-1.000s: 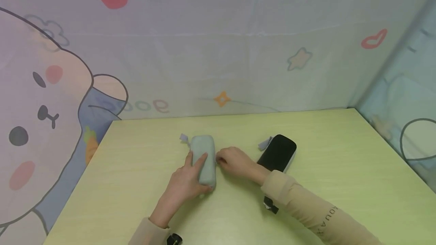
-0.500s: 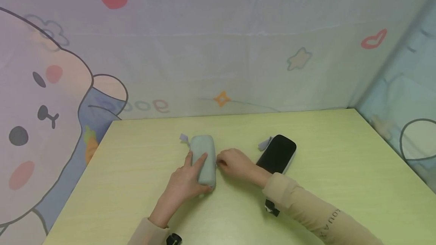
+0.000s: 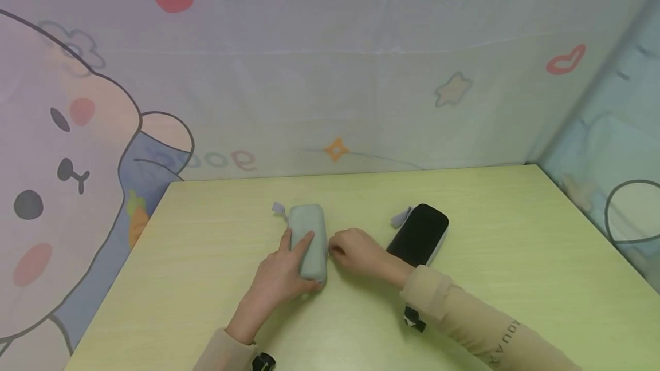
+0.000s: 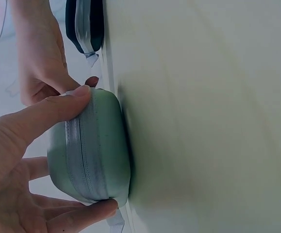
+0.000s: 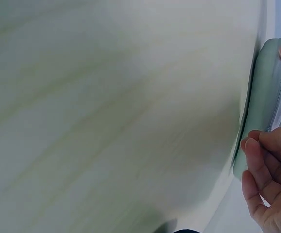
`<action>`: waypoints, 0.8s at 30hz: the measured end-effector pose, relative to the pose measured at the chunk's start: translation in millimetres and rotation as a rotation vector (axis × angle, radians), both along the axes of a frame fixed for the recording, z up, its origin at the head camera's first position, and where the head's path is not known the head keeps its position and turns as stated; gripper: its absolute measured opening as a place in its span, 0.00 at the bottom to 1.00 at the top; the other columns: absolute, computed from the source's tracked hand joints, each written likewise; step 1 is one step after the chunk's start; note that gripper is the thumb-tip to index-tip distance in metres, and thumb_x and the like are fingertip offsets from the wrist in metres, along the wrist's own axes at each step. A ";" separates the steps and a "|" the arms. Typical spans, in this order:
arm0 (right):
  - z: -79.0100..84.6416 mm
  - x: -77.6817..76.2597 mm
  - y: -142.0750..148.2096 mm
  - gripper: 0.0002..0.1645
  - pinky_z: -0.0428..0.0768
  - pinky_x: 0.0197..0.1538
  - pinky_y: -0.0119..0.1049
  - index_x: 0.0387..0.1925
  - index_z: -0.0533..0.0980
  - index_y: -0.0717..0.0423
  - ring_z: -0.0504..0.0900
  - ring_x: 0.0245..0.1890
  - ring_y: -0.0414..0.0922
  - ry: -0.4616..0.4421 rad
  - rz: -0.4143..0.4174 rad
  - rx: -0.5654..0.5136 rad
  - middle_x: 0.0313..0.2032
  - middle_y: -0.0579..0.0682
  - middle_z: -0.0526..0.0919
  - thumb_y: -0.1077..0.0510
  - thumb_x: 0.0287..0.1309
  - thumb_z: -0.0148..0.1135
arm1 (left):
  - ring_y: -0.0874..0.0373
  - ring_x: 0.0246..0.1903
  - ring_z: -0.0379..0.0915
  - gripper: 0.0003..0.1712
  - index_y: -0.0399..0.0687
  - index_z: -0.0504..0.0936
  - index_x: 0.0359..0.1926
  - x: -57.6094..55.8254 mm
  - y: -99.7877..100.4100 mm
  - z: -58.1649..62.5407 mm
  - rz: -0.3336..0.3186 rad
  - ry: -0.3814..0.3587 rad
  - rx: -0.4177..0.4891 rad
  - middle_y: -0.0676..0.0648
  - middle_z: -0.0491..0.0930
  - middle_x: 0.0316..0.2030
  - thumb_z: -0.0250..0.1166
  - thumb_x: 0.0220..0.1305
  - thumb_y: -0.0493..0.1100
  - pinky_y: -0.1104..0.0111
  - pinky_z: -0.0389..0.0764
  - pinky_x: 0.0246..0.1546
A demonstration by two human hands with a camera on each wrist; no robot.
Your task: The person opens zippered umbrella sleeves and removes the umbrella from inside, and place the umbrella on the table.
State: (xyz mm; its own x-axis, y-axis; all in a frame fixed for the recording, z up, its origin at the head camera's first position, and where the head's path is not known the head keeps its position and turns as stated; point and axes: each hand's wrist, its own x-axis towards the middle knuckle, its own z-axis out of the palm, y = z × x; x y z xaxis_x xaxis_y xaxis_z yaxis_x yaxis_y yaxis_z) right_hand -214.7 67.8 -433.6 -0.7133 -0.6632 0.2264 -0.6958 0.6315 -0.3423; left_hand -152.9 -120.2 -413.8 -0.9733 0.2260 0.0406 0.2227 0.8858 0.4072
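Note:
A pale green zippered case (image 3: 308,222) lies on the table in the head view. My left hand (image 3: 281,273) grips it, thumb at the near right corner, one finger on top and others along the left side. In the left wrist view a grey zipper (image 4: 84,150) runs round the case's side, and the thumb rests on it. My right hand (image 3: 356,251) is at the case's right side. The right wrist view shows its fingertips (image 5: 254,138) pinched together at the zipper line; the zipper pull between them is hidden.
A black case (image 3: 420,233) with a grey tab (image 3: 401,217) lies to the right, partly under my right forearm. Another grey tab (image 3: 278,209) sticks out at the green case's far left. A printed cloth (image 3: 330,73) hangs behind the yellow-green table (image 3: 216,210).
My right hand has slid slightly towards me along the green case's right side, its forearm shifting with it. The left hand and both cases stay in place.

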 end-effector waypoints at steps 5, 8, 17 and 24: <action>0.2 1.9 2.2 0.07 0.72 0.30 0.26 0.29 0.84 0.56 0.70 0.22 0.34 0.001 0.012 0.000 0.25 0.47 0.83 0.65 0.58 0.60 | 0.34 0.39 0.79 0.55 0.51 0.64 0.71 -0.3 2.1 0.2 0.006 -0.004 0.005 0.24 0.54 0.68 0.79 0.41 0.55 0.51 0.79 0.32; 0.3 3.2 2.8 0.07 0.72 0.30 0.26 0.29 0.84 0.56 0.70 0.22 0.34 0.003 0.014 0.001 0.24 0.46 0.83 0.65 0.58 0.60 | 0.34 0.40 0.79 0.55 0.51 0.63 0.71 -0.2 3.3 0.5 0.012 -0.001 0.000 0.24 0.55 0.68 0.79 0.41 0.55 0.50 0.79 0.32; 0.3 7.2 4.3 0.07 0.74 0.31 0.26 0.29 0.84 0.56 0.71 0.23 0.34 -0.001 0.027 -0.007 0.26 0.47 0.84 0.64 0.58 0.60 | 0.33 0.40 0.79 0.55 0.49 0.64 0.70 1.1 5.5 0.3 0.026 0.010 -0.007 0.23 0.55 0.67 0.79 0.41 0.55 0.50 0.79 0.32; 0.8 9.1 5.4 0.08 0.73 0.31 0.26 0.28 0.83 0.55 0.70 0.22 0.33 0.001 0.042 -0.002 0.24 0.46 0.83 0.64 0.59 0.59 | 0.33 0.40 0.79 0.56 0.47 0.63 0.70 2.2 7.9 1.8 0.034 0.014 -0.025 0.22 0.56 0.66 0.78 0.41 0.56 0.49 0.79 0.32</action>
State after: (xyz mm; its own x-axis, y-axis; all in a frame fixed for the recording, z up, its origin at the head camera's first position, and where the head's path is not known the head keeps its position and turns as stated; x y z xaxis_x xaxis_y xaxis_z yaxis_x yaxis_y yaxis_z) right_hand -205.5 73.2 -432.8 -0.6846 -0.6921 0.2287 -0.7220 0.6009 -0.3429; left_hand -150.8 -112.3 -412.1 -0.9798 0.1940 0.0491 0.1979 0.9028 0.3819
